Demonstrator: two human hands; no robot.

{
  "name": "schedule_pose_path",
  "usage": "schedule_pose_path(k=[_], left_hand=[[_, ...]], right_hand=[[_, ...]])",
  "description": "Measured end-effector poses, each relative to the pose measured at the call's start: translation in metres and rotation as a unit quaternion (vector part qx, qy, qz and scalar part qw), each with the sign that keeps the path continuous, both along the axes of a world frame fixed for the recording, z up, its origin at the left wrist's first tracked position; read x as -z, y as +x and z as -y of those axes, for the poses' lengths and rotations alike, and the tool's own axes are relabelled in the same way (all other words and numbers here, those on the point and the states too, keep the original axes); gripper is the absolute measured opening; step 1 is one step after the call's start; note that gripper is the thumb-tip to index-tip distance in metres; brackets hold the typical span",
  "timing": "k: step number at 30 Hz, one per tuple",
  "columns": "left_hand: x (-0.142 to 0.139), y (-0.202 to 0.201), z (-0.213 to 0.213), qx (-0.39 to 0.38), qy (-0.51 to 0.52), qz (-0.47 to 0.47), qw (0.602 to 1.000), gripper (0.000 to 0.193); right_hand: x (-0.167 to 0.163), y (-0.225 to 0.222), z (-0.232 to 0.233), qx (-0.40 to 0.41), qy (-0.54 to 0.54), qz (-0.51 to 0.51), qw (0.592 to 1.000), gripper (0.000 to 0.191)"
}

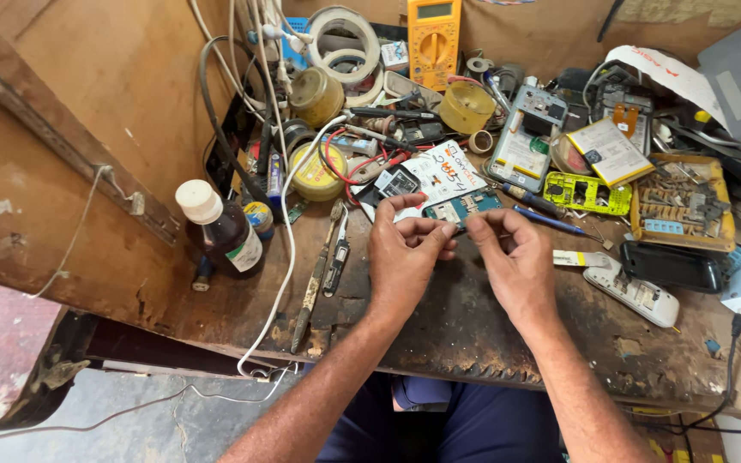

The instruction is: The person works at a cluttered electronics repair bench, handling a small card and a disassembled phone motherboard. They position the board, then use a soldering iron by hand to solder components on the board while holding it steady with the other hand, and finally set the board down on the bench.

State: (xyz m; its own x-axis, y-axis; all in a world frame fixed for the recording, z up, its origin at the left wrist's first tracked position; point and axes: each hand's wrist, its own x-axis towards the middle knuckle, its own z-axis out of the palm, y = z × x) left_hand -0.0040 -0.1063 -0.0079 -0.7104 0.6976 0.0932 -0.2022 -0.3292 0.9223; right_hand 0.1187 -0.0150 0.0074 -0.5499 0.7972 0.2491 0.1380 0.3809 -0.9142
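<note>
scarred, stained wooden workbench [439, 334] set against a brown board wall, crowded with repair clutter. left hand [400, 253] and right hand [516, 257] are close together above the bench's middle, fingertips nearly meeting. left hand fingers curled in, thumb and forefinger pinched; right hand likewise curled, thumb and forefinger pressed together. whatever sits in the pinch is too small to make out, so cannot tell if either hand has hold of anything. just beyond the fingertips lies a teal circuit board [463, 207], flat on the bench, partly on a white paper slip [439, 171] with red handwriting. a blue-handled screwdriver [551, 221] lies just right of the board, pointing toward the right hand. left of the hands: tweezers [337, 257] and a long worn tool [315, 283] lying lengthwise, with a white cable [287, 257] running down past them and off the bench edge. brown bottle with white cap [220, 230] stands upright at the left edge. farther back: yellow multimeter [434, 39], rolls of white tape [345, 43], an opened phone body [527, 137], a yellow-green phone frame [585, 194]. to the right, a yellow tray of small parts [683, 204], a black phone [671, 266] and a white handset [636, 293], well apart from the hands.
</note>
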Motion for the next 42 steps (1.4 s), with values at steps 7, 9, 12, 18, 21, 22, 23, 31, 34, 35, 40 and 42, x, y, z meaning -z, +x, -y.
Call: schedule_pose_path(k=[7, 9, 12, 18, 21, 22, 23, 31, 34, 35, 40, 42], left_hand=[[-0.003, 0.003, 0.002, 0.002, -0.018, -0.014, 1.0, 0.048], [-0.002, 0.002, 0.003, 0.001, -0.01, -0.01, 1.0, 0.047], [-0.001, 0.001, 0.001, -0.001, 0.001, -0.004, 1.0, 0.045], [0.001, -0.002, 0.001, -0.006, 0.013, 0.013, 1.0, 0.045], [0.001, -0.003, 0.001, -0.008, 0.025, 0.021, 0.999, 0.045], [0.001, -0.003, 0.002, -0.008, 0.028, 0.023, 0.999, 0.045], [0.001, -0.003, 0.001, -0.009, 0.026, 0.024, 0.999, 0.045], [-0.001, -0.003, 0.003, -0.006, 0.023, 0.033, 0.999, 0.045], [-0.001, -0.002, 0.004, -0.002, 0.028, 0.023, 0.999, 0.045], [-0.001, -0.002, 0.004, -0.001, 0.024, 0.021, 0.999, 0.045], [-0.002, -0.001, 0.004, 0.001, 0.007, 0.012, 1.0, 0.045], [-0.002, 0.0, 0.005, 0.005, 0.011, 0.013, 1.0, 0.045]], right_hand=[[-0.012, -0.005, 0.003, 0.013, 0.038, 0.065, 0.997, 0.024], [-0.012, -0.005, 0.003, 0.025, 0.022, 0.092, 0.995, 0.024], [-0.009, -0.005, 0.001, 0.021, 0.002, 0.079, 0.997, 0.025], [-0.004, -0.002, -0.003, 0.002, -0.042, 0.024, 0.999, 0.024], [-0.005, -0.001, -0.004, -0.011, -0.052, -0.001, 0.999, 0.023], [-0.006, 0.0, -0.004, -0.012, -0.049, 0.002, 0.999, 0.023], [-0.007, 0.0, -0.003, -0.011, -0.055, 0.002, 0.998, 0.023], [-0.01, -0.004, 0.005, -0.009, -0.045, 0.02, 0.999, 0.022], [-0.01, -0.005, 0.005, -0.003, -0.029, 0.039, 0.999, 0.02], [-0.01, -0.005, 0.005, 0.001, -0.028, 0.047, 0.999, 0.021], [-0.008, -0.007, 0.004, 0.003, -0.005, 0.05, 0.999, 0.021], [-0.007, -0.007, 0.004, 0.012, 0.016, 0.071, 0.997, 0.022]])
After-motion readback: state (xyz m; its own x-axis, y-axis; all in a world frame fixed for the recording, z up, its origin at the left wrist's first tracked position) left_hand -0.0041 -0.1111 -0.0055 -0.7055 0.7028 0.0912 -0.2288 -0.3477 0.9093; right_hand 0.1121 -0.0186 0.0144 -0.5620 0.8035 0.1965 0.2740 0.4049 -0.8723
